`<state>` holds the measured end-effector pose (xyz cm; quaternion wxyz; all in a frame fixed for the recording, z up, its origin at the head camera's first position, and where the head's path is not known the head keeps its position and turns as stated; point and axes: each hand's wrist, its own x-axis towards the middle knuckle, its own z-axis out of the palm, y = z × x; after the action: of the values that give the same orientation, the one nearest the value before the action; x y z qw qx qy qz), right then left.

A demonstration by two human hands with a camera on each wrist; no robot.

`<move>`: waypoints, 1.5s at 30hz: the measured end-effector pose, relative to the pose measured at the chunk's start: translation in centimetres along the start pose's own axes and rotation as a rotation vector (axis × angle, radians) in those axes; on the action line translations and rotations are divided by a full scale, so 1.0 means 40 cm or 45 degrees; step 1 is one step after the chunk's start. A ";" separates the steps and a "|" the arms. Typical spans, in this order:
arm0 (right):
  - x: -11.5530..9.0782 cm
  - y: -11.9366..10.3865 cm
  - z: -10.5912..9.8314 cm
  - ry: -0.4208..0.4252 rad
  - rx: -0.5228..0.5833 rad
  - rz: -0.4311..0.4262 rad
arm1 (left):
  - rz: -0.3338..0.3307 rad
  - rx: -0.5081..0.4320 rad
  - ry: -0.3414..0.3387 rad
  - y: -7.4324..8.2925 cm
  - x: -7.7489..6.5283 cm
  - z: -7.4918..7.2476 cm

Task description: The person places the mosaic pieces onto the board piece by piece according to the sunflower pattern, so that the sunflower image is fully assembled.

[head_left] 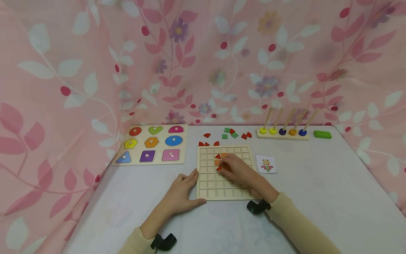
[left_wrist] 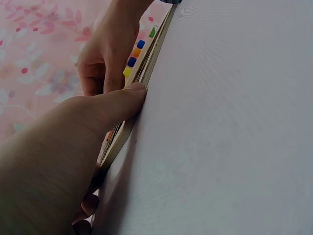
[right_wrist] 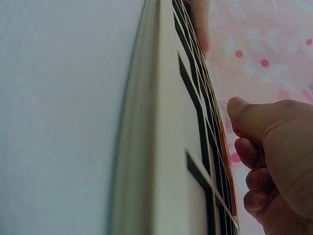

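Note:
A square wooden grid board (head_left: 207,190) lies on the white table. My left hand (head_left: 180,193) rests at its lower left corner, fingertips against the left side and thumb along the near edge. Over the board's middle, my right hand (head_left: 238,171) has curled fingers and pinches a small red piece (head_left: 219,169) at its fingertips. Just above lie a red corner piece (head_left: 217,156) and two orange squares, one at the top (head_left: 224,155) and one to the left (head_left: 217,162). More orange shows partly behind the fingers. In the right wrist view, the thumb (right_wrist: 239,110) hides the index fingertip.
Loose red pieces (head_left: 207,135) and green squares (head_left: 225,136) lie behind the board. A picture card (head_left: 266,164) is to its right. Farther back stand a peg stand with coloured beads (head_left: 283,137) and a green block (head_left: 322,134). A knobbed shape puzzle (head_left: 158,160) lies left.

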<state>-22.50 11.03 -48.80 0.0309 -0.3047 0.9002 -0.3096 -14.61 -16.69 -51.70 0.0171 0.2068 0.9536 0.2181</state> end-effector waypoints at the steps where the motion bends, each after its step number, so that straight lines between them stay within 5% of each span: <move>1: 0.001 0.000 0.000 0.001 -0.004 -0.007 | 0.000 0.001 0.005 -0.001 0.000 0.001; 34: -0.002 0.044 0.013 0.028 0.060 0.036 | 0.021 0.000 0.008 -0.010 -0.003 0.012; 45: 0.001 0.052 0.010 0.032 0.031 -0.033 | 0.009 -0.003 -0.014 -0.004 -0.002 -0.002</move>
<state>-23.51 12.08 -50.32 0.0193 -0.3120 0.8926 -0.3247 -14.63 -16.89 -51.68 0.0218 0.2114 0.9525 0.2180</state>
